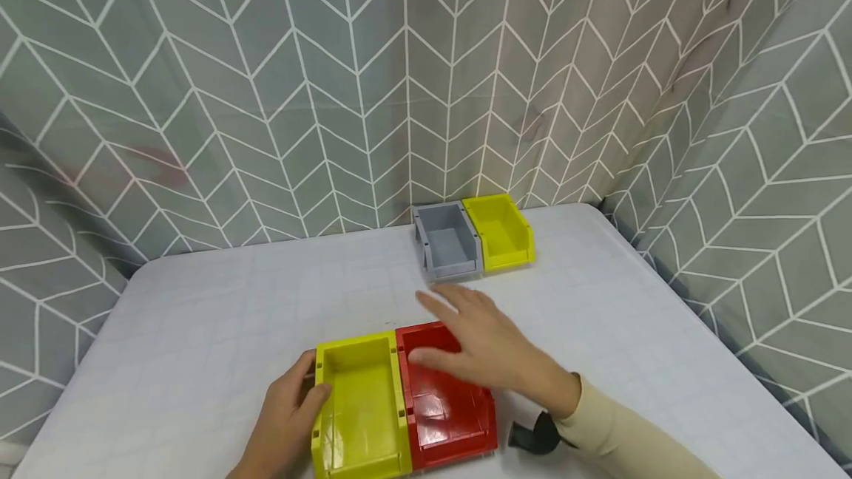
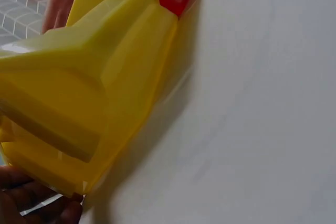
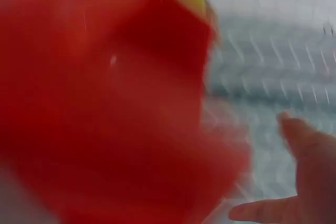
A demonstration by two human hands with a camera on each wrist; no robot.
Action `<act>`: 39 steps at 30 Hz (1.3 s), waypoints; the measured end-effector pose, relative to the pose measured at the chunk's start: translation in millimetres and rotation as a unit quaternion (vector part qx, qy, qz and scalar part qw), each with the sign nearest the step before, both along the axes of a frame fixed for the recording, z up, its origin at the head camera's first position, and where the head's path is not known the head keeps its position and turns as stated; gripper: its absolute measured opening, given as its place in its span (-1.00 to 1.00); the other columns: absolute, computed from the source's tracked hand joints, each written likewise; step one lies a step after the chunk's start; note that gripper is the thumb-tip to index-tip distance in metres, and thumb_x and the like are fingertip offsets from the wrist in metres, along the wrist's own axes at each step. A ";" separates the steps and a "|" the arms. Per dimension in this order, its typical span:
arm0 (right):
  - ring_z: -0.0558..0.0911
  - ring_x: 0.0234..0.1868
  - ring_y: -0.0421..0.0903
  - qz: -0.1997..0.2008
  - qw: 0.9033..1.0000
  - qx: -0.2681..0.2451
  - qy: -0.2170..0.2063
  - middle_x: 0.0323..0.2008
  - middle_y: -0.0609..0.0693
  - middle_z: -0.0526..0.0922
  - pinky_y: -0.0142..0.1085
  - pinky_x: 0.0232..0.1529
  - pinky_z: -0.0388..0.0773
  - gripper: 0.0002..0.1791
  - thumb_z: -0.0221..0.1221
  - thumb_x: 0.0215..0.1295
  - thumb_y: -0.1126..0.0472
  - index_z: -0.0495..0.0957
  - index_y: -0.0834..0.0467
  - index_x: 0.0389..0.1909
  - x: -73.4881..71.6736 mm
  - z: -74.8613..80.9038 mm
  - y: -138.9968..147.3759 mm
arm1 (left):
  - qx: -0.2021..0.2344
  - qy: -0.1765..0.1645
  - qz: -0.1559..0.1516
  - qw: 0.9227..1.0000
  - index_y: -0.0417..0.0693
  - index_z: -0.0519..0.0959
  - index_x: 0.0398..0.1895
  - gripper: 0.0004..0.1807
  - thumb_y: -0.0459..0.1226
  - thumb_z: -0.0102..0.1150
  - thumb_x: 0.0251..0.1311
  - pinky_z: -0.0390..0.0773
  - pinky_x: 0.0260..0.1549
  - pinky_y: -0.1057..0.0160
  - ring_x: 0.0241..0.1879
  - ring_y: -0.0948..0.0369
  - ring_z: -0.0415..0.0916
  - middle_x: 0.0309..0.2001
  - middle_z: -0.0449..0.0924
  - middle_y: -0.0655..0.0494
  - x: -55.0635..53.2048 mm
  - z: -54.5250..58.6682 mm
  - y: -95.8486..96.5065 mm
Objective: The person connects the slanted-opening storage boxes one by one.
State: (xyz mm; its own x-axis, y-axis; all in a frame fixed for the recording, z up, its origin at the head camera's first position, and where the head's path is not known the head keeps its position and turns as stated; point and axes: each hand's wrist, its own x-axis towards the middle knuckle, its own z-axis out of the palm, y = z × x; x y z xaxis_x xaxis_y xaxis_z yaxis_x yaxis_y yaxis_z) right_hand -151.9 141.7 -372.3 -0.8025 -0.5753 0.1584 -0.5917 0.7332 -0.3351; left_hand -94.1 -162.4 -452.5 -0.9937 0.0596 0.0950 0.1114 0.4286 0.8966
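Note:
In the head view a yellow storage bin (image 1: 362, 409) and a red storage bin (image 1: 447, 416) stand side by side near the table's front, their long walls meeting. My left hand (image 1: 282, 412) grips the yellow bin's left wall, the thumb over the rim; the other fingers are partly hidden outside it. The left wrist view shows fingertips at a corner of that yellow bin (image 2: 131, 72). Above the red bin hovers my right hand (image 1: 482, 346), fingers spread and holding nothing. In the right wrist view the red bin (image 3: 105, 103) is blurred, with thumb and finger apart from it.
Farther back on the white table (image 1: 266, 294), a grey bin (image 1: 452, 242) and a second yellow bin (image 1: 499, 231) sit joined near the patterned curtain (image 1: 319, 94). A black device (image 1: 535, 436) is at my right wrist.

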 end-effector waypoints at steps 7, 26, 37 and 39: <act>0.40 0.41 0.18 -0.015 0.995 -0.072 0.070 0.42 0.20 0.44 0.13 0.34 0.38 -0.34 0.24 0.46 -0.05 0.45 0.23 0.44 -68.7 17.7 25.3 | -0.035 0.029 0.013 0.999 -0.08 0.59 0.22 -0.62 -0.39 0.15 0.36 0.66 -0.15 0.28 -0.12 0.22 0.70 -0.01 0.69 0.08 -2.3 4.2 -1.4; 0.53 0.28 0.22 -0.023 0.996 0.024 0.086 0.31 0.26 0.54 0.02 0.29 0.44 -0.45 0.08 0.45 0.36 0.42 0.33 0.44 -186.6 15.2 8.1 | -0.032 -0.027 0.001 0.999 -0.21 0.28 0.55 -0.46 -0.30 -0.02 0.57 0.66 -0.08 0.24 0.18 -0.06 0.57 0.36 0.47 -0.23 5.0 18.1 -40.6; 0.33 0.46 0.22 -0.064 0.991 0.117 0.017 0.47 0.25 0.36 0.33 0.38 0.15 -0.36 -0.01 0.48 0.38 0.29 0.16 0.57 -221.8 1.9 7.8 | -0.033 0.004 -0.021 0.999 -0.10 0.09 0.66 -0.32 -0.34 0.02 0.56 0.67 -0.04 0.12 0.29 -0.20 0.47 0.47 0.31 -0.28 7.1 14.6 -47.8; 0.34 0.45 0.19 -0.067 0.991 0.119 0.011 0.43 0.24 0.40 0.34 0.39 0.11 -0.41 0.04 0.50 0.37 0.36 0.15 0.53 -223.0 -0.2 9.2 | -0.035 0.006 -0.019 0.999 0.04 0.03 0.69 -0.22 -0.33 0.10 0.51 0.65 0.00 0.04 0.32 -0.26 0.42 0.54 0.21 -0.22 8.2 13.3 -46.7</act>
State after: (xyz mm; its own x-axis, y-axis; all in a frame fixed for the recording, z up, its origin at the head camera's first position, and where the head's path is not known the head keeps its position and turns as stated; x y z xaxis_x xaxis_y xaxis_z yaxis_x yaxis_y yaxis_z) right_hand -374.9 150.9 -372.4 -0.8722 -0.4867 0.0490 -0.4887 0.8626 -0.1308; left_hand -85.9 -209.1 -439.3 -0.9894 0.1041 0.1015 0.1396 0.4860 0.8627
